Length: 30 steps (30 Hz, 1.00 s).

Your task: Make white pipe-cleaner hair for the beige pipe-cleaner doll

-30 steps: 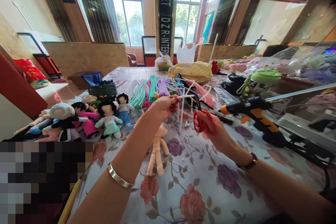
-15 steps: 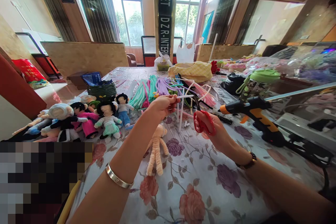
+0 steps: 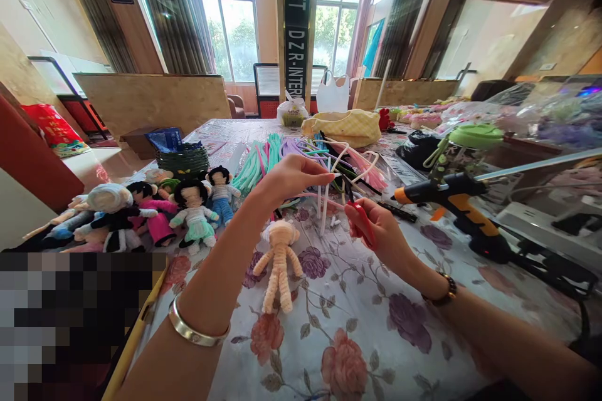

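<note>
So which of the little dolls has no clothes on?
The plain peach doll, lying by itself on the flowered tablecloth near the left hand. The dolls in the group at the left all have clothes and hair.

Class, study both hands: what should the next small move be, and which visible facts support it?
Probably ease the red scissors in the right hand up to the white pipe cleaner and snip: the left hand pinches it above the table, and the blades point toward it but seem just short.
</note>
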### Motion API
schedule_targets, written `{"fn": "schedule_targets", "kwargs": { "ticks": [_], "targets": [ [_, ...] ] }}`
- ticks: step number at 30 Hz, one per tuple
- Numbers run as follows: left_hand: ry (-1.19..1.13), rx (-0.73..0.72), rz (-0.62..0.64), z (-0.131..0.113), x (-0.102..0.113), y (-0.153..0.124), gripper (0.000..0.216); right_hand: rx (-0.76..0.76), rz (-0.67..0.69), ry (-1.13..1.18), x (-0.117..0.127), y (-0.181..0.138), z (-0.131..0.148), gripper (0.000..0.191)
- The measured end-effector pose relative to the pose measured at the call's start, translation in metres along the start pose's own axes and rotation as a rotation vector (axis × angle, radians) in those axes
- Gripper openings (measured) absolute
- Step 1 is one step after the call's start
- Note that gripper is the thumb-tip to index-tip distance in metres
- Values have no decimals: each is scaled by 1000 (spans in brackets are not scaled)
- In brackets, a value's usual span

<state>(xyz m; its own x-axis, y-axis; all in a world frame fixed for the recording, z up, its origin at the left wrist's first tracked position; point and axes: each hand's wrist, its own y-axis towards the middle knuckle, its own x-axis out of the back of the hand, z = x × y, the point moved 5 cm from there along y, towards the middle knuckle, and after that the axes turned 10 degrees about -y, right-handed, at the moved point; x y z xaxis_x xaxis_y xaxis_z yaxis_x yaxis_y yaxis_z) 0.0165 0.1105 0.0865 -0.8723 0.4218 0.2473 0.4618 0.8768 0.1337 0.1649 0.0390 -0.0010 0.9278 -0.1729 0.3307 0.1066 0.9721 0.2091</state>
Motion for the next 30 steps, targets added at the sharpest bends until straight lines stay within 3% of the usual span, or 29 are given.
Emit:
{"fn": "schedule_targets", "kwargs": {
  "ticks": [8, 19, 30],
  "targets": [
    [59, -47, 109, -7, 0, -4, 10, 45, 12, -15, -3, -3, 1, 40],
    [92, -80, 263, -24, 3, -17, 15, 182, 85, 133, -6, -16, 19, 31],
    [-57, -123, 404, -26, 1, -22, 18, 259, 140, 232, -8, -22, 25, 27]
  ]
}}
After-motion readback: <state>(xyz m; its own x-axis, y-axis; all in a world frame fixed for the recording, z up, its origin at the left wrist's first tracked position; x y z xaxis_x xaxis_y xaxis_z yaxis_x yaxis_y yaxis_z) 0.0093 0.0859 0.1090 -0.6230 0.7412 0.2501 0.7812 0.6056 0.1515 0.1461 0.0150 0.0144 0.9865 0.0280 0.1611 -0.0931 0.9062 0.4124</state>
